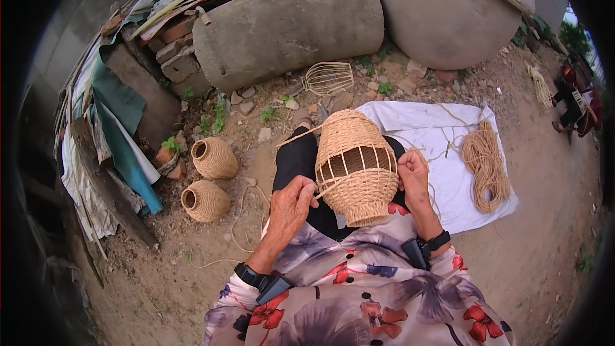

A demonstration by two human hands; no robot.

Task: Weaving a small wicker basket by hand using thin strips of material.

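A half-woven basket (352, 202) of straw-coloured cord rests in my lap, with a band of bare upright ribs around its middle and its narrow rim toward me. My left hand (291, 208) pinches a strand of cord (325, 192) at the basket's left side. My right hand (413, 182) is closed at its right side, fingertips on what looks like cord by the ribs; exactly what they hold is hard to make out. Another length of cord (298, 134) runs leftward from the upper weave. Loose cord also trails on the ground to the left.
Two small woven pots (214, 166) lie at left. A bare frame (328, 78) lies ahead before concrete slabs (288, 32). A cord coil (487, 170) sits on a white sack (448, 211) at right. Tarps and boards (118, 122) line the left. Another person (576, 106) is at far right.
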